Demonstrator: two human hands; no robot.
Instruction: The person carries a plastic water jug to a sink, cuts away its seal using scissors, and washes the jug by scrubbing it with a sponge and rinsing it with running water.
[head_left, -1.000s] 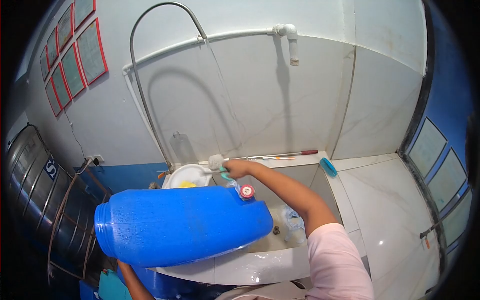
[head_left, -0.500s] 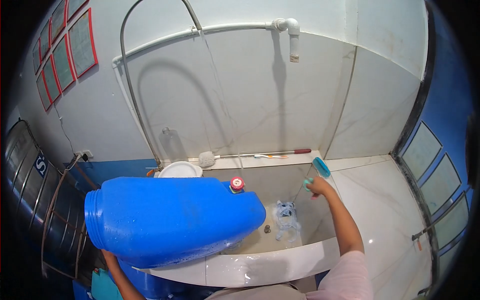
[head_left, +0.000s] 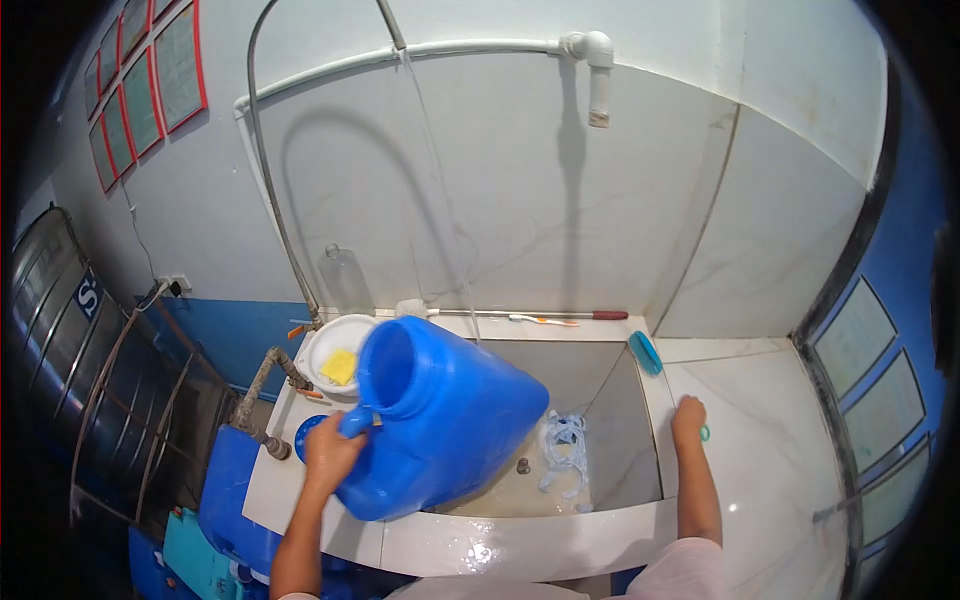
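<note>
A large blue plastic jug (head_left: 455, 420) leans over the basin, its wide uncapped mouth tilted up to the left and its base toward the basin's right. My left hand (head_left: 330, 455) is closed around the handle near the mouth. On the right ledge, my right hand (head_left: 690, 418) is closed, with a small teal ring-like piece (head_left: 705, 433) showing at its side; the rest is hidden in the fingers. Just beyond that hand lies a teal brush (head_left: 645, 354). Inside the basin (head_left: 625, 430) are a light-blue and white cloth-like bundle (head_left: 567, 455) and a small dark object (head_left: 523, 466).
A white bowl (head_left: 325, 345) with a yellow sponge (head_left: 340, 367) stands behind the jug. Along the back ledge lie a long-handled brush (head_left: 560, 314) and a toothbrush (head_left: 543, 321), beside a clear bottle (head_left: 345, 280). Water runs from a curved hose (head_left: 250, 130). A blue round lid (head_left: 308, 438) sits left.
The jug has turned from lying sideways to mouth-up, facing me. My left hand has come up from beneath it onto the handle. My right hand has moved from above the basin to the right ledge.
</note>
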